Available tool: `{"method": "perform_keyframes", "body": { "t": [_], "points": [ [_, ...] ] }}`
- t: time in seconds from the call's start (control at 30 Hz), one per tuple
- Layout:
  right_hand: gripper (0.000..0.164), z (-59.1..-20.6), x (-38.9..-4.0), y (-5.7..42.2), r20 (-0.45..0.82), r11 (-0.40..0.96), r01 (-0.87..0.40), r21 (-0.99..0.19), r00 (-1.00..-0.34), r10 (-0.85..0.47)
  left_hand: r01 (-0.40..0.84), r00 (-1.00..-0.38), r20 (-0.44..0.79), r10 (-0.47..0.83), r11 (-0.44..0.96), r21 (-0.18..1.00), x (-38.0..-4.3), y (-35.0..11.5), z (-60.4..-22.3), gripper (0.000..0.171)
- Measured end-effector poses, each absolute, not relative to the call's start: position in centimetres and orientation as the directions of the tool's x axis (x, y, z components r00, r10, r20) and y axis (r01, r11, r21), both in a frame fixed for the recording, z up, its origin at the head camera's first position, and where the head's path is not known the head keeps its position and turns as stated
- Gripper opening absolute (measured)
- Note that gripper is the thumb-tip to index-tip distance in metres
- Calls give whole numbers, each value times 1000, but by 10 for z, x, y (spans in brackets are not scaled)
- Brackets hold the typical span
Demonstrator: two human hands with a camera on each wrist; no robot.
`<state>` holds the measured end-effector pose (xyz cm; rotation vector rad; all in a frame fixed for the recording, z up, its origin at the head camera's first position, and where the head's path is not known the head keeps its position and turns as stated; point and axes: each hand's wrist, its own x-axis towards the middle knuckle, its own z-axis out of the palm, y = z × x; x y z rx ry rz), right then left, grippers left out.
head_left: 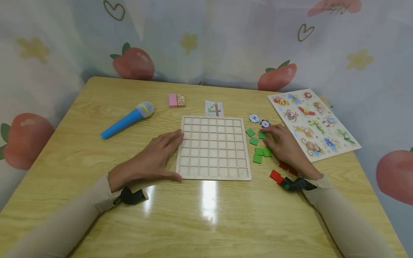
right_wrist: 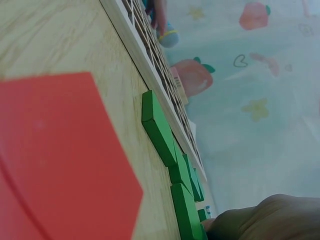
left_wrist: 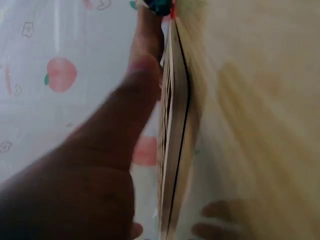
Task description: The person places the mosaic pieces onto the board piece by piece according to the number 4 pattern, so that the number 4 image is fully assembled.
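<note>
A square wooden grid board [head_left: 213,178] lies on the table. At its left edge my left hand [head_left: 151,157] rests with thumb and fingers spread, touching the rim near the lower corner and the upper side. To the board's right lie several small green square tiles [head_left: 259,152]. My right hand [head_left: 285,145] is over the right-hand ones, thumb and index fingertips at either side of one green tile [head_left: 262,135]; whether they pinch it cannot be made out. Under the right wrist are red tiles [head_left: 275,176], one red tile [right_wrist: 65,155] looming large in the right wrist view.
Behind the board lies a small printed grid card [head_left: 214,108]. Two poker chips [head_left: 254,118] sit by its upper right corner. A picture board of insects [head_left: 314,123] is at the right. A blue toy microphone [head_left: 124,122] and two small blocks [head_left: 172,100] lie at the left and back.
</note>
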<state>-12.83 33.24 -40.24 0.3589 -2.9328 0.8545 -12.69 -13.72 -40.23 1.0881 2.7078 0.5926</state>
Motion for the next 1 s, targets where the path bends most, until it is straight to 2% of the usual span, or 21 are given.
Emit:
{"method": "perform_keyframes", "body": {
  "t": [0.23, 0.43, 0.7, 1.0],
  "points": [
    [35, -405, -127, 331, 102, 811, -221, -541, -975, -197, 613, -698, -94, 710, 661, 434, -177, -129, -396, 151],
    [34, -403, -127, 329, 106, 830, -221, -512, -975, -194, 590, -699, -155, 698, 686, 426, -201, -131, -396, 154],
    [32, -397, -125, 332, 108, 832, -211, -513, -978, -181, 591, -709, -146, 690, 694, 411, -215, -131, -397, 151],
    [30, -399, -126, 331, 122, 828, -232, -510, -973, -197, 601, -704, -152, 694, 696, 393, -215, -133, -399, 147]
  ]
}}
